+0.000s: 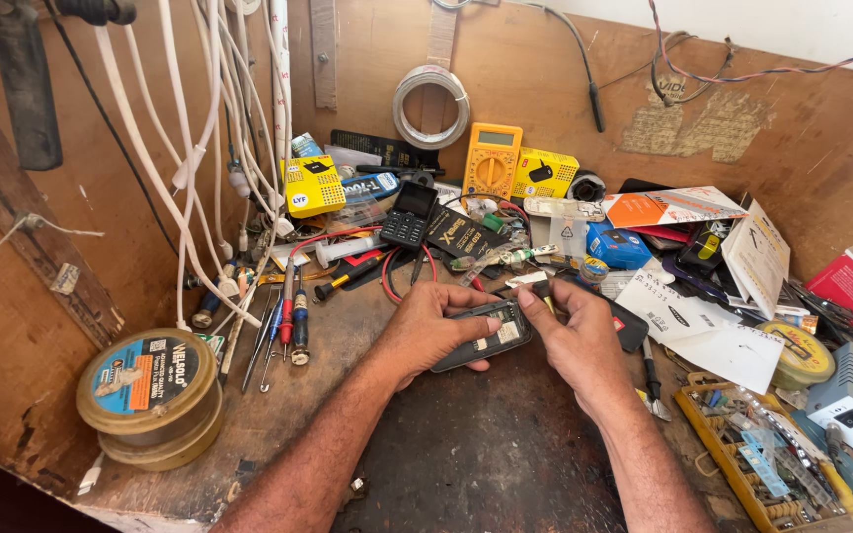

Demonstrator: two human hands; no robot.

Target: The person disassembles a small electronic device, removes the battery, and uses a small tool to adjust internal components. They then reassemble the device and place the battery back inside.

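The person's two bare forearms come up from the bottom edge over the dark worn workbench (466, 454), meeting at a small dark mobile phone (481, 336) held just above the bench top, in the middle of the view. The left hand (426, 326) cradles the phone from beneath and from its left end, fingers curled round the body and the thumb lying along its upper edge. The right hand (575, 336) closes on the phone's right end, thumb and fingertips pressed together there; whether they pinch a small part or a tool tip cannot be told.

The phone appears to lie with its back up and its cover off, a pale patch showing inside, so the opening looks already done; judged from this, the work inside the body is in hand and the closing up is left.

Around the hands lie screwdrivers (293, 316) to the left, a round tin of solder wire (150, 390) near the bench's left edge, a second keypad phone (409, 214) further back, a yellow multimeter (491, 160) against the wooden wall, loose papers (703, 331) to the right and a yellow parts tray (762, 464) at the lower right
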